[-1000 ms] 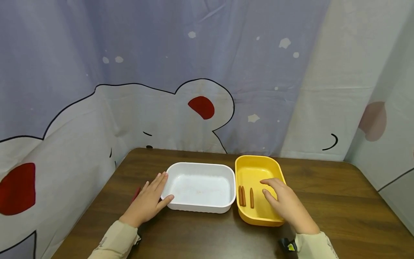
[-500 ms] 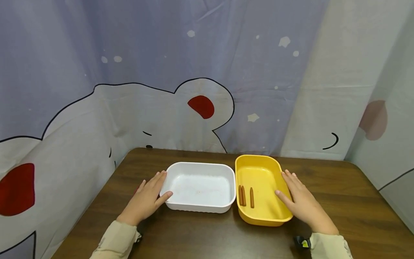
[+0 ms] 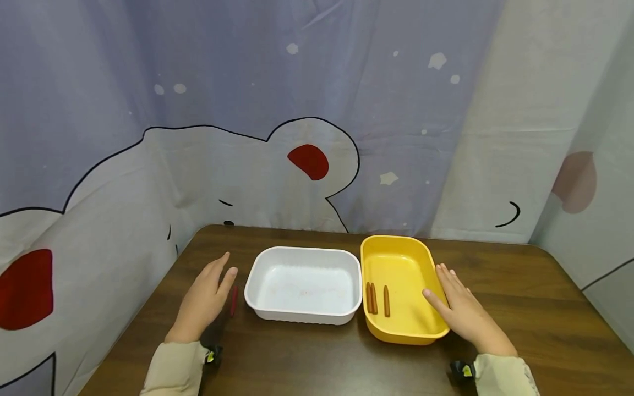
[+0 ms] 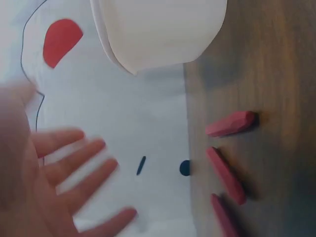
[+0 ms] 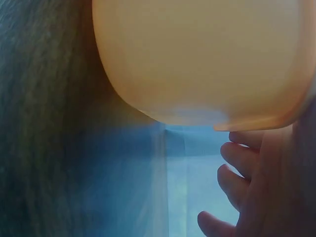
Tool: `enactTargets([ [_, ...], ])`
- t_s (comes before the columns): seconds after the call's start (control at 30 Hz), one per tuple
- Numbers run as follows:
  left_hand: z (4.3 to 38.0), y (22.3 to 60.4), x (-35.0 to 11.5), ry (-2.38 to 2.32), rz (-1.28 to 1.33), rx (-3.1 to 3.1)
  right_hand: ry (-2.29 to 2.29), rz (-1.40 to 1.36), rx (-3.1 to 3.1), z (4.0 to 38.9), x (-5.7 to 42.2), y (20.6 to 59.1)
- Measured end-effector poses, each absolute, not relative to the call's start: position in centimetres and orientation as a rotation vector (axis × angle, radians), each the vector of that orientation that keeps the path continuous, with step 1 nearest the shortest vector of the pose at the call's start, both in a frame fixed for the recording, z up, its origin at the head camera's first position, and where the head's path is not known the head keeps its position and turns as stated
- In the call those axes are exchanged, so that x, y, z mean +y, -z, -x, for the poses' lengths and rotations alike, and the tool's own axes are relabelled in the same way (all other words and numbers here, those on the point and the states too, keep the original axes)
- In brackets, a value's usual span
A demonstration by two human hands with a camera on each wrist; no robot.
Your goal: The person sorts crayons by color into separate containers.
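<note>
My left hand (image 3: 202,297) hovers left of the white tray (image 3: 303,318), fingers spread and holding nothing. A red crayon-like stick (image 3: 234,301) lies between that hand and the tray. In the left wrist view, three such red sticks lie on the table: an upper one (image 4: 231,124), a middle one (image 4: 226,175) and a lower one (image 4: 224,216). On the right, my right hand (image 3: 470,316) rests along the right rim of the yellow tray (image 3: 403,335), fingers straight and thumb over the rim. Three brown crayon-like sticks (image 3: 386,301) lie inside the yellow tray, near its left wall.
The two trays stand side by side on a dark wooden table (image 3: 317,363). Behind it and along its left and right sides hangs a printed cloth (image 3: 396,121). The white tray has only faint marks on its floor.
My right hand has moved from above the yellow tray's inside to its right rim. My left hand has left the white tray's rim and moved left, uncovering the red stick.
</note>
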State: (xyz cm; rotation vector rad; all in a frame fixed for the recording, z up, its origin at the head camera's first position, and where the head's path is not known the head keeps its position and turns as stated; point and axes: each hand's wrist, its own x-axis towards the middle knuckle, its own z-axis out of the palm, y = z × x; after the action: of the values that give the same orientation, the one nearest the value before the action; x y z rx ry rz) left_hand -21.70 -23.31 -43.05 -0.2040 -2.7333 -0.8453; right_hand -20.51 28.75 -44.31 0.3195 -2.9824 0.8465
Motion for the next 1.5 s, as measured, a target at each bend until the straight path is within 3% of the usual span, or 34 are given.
enactTargets([
  [0.23,21.4,43.6,-24.8,0.984,-0.135,-2.764,-0.857,-0.333,-2.993,20.7,28.7,44.4],
  [0.67,21.6,44.8,-26.6,1.010,-0.336,-2.854,-0.913,-0.327,-3.003,20.7,28.8,44.9],
  [1.5,21.9,46.0,-26.7,0.800,-0.242,-2.935,-0.924,-0.334,-2.996,20.7,28.9,44.8],
])
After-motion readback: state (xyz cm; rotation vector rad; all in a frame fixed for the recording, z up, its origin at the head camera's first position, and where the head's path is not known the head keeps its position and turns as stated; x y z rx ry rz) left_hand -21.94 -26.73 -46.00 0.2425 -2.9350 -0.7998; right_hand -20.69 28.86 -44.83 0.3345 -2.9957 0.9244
